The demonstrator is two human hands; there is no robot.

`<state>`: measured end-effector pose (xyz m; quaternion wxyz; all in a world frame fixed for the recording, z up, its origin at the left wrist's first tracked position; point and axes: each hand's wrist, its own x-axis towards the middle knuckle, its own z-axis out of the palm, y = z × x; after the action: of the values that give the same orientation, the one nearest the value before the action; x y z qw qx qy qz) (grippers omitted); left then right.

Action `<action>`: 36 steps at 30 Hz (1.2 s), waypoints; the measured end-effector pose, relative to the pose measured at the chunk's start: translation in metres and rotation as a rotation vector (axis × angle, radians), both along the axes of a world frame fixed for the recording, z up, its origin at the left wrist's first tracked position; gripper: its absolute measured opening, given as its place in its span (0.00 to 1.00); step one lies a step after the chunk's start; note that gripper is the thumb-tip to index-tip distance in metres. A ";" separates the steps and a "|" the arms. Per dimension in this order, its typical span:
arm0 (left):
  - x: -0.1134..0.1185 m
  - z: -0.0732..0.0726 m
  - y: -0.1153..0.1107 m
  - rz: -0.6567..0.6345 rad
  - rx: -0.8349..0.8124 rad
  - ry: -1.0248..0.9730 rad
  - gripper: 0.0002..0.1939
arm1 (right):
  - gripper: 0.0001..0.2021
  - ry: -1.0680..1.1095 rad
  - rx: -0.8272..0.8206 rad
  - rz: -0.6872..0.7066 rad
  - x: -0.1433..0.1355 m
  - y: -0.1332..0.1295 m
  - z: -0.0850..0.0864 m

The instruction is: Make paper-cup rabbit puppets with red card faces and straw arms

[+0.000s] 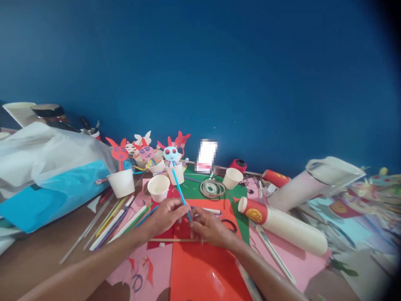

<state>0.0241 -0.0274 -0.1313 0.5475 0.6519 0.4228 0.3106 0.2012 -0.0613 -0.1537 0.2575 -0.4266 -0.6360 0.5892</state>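
A thin blue straw slants down between my hands over the orange paper. My left hand pinches it near its lower part with thumb and fingers. My right hand has its fingers closed at the straw's lower end. The straw's top overlaps a white paper cup with a light blue paper face above it; I cannot tell whether straw and face are joined. Just left of that stands a white cup. Below my hands lies a thin pale stick.
Paper-face puppets in cups stand at the back left. Straws and pens lie to the left beside a blue sheet. A long stack of paper cups, a cutter and a tape roll are to the right and behind.
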 end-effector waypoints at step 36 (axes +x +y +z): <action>-0.076 0.075 0.029 0.286 0.277 -0.616 0.11 | 0.09 -0.729 0.779 0.237 -0.007 -0.009 0.007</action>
<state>-0.0523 0.0017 -0.0567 0.5068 0.5301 0.2789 0.6200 0.1947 -0.0707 -0.1463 0.0914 -0.4018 -0.8989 0.1490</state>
